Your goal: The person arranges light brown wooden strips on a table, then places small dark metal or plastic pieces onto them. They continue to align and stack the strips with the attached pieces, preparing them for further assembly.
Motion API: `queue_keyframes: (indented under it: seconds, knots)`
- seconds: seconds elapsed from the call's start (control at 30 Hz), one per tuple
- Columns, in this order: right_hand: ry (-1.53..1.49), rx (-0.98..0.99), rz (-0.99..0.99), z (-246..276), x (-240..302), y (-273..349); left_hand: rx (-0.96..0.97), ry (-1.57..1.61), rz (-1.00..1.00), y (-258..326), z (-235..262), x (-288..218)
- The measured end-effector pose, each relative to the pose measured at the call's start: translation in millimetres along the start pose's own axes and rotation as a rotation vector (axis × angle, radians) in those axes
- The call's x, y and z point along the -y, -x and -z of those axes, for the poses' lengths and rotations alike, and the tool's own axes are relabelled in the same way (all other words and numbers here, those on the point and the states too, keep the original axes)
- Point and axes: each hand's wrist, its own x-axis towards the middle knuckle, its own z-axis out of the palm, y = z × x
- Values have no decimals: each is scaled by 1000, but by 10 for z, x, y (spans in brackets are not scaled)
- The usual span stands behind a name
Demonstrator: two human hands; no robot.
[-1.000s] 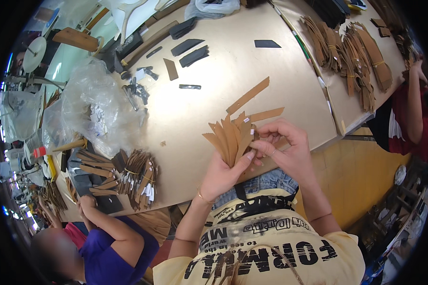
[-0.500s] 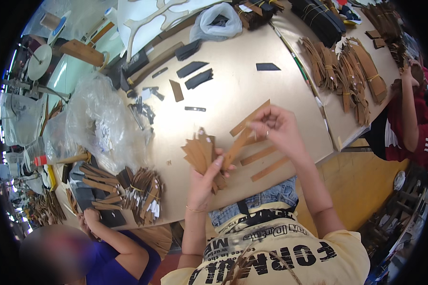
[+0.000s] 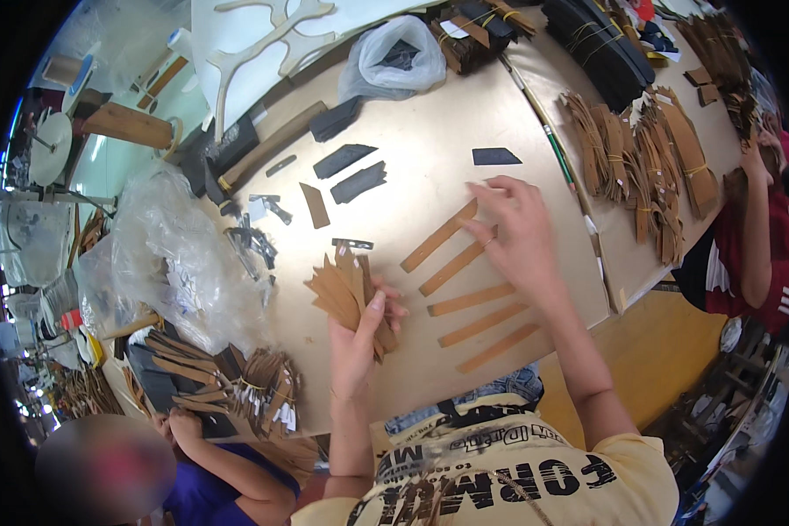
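A fanned bundle of brown leather strips (image 3: 337, 291) is gripped in my left hand (image 3: 359, 337), with the thumb across it and pale tips at its upper end. To its right, several brown leather strips lie side by side on the table, among them an upper strip (image 3: 438, 237) and a lower strip (image 3: 498, 348). Over the far ends of the upper ones hovers my right hand (image 3: 519, 237), thumb and fingers apart. Its palm partly hides the end of the second strip (image 3: 456, 267).
Black cut pieces (image 3: 344, 161) and a plastic bag (image 3: 390, 57) lie farther off. A hammer (image 3: 272, 145) rests at the back left, above a crumpled clear bag (image 3: 180, 241). Tied strip bundles (image 3: 640, 158) stand right. Co-workers sit at left (image 3: 228, 473) and right (image 3: 754, 237).
My right hand has let go of a leather strip, which now lies among the others, and its fingers have spread. My left hand keeps its bundle. The view has shifted slightly.
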Motion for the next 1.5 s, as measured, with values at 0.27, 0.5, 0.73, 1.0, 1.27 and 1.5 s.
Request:
queue_keyframes:
  seconds: [0.27, 0.5, 0.73, 1.0, 1.27, 1.5]
  knots:
    - [-39, 289, 195, -155, -11, 42, 272, 118, 62, -269, -271, -91]
    - [-486, 106, -106, 100, 144, 165, 404, 54, 127, -272, -303, -93]
    - [-1000, 315, -441, 117, 615, -74, 262, -249, 47, -88, -264, -86]
    - [-1007, 387, -383, -7, 506, -184, 64, -53, -16, -164, -166, 20]
    - [-1074, 507, -590, -57, 603, -303, 42, -305, -155, -235, -181, -70]
    - [-1180, 614, -649, -3, 530, -363, -8, -300, -221, -307, -156, -98]
